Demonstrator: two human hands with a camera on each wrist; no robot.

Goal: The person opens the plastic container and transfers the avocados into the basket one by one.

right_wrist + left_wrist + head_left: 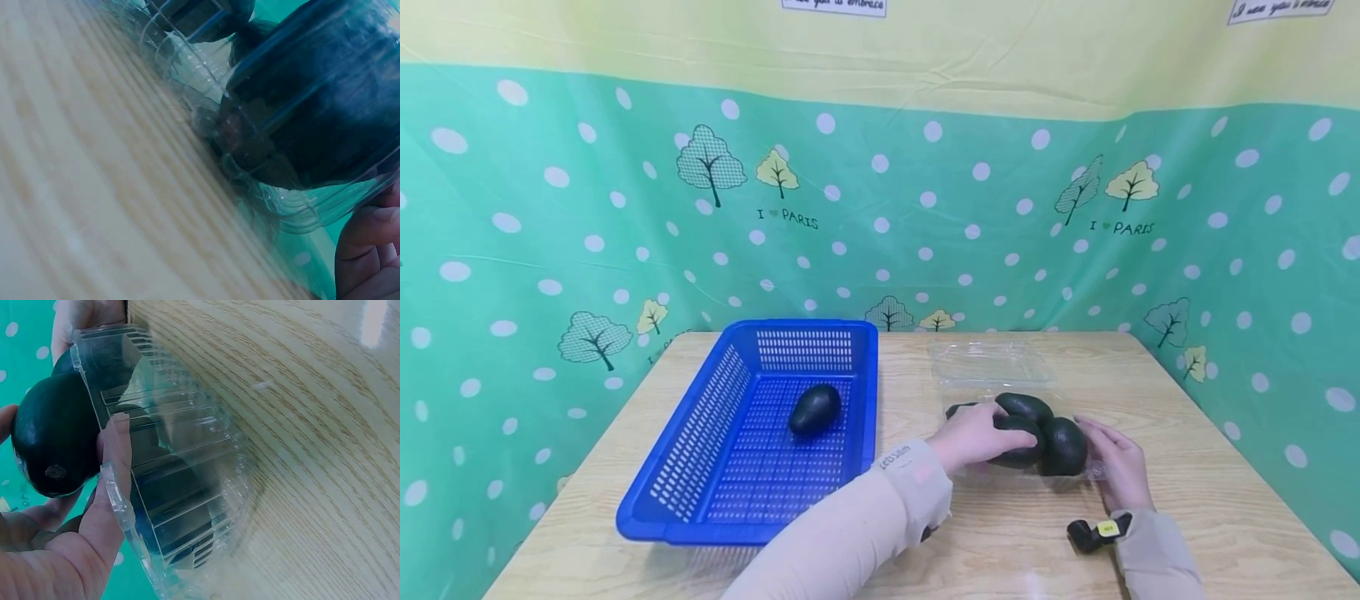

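Note:
A clear plastic clamshell container (181,456) stands on the table with its lid (988,362) folded back, holding several dark green avocados (1064,447). My left hand (976,435) grips one avocado (56,434) between thumb and fingers; in the left wrist view it rises above the container's rim. At the container's right side, my right hand (1117,460) holds the wall, its curled fingers (369,244) at the rim beside another avocado (312,100). One more avocado (815,410) lies in the blue plastic basket (872,392) on the left.
The basket stands left of the container on the wood-grain table (1000,542), with a strip of tabletop between them. A green and yellow patterned cloth (925,208) hangs behind and along both sides. A black wrist device (1093,534) sits at the right sleeve.

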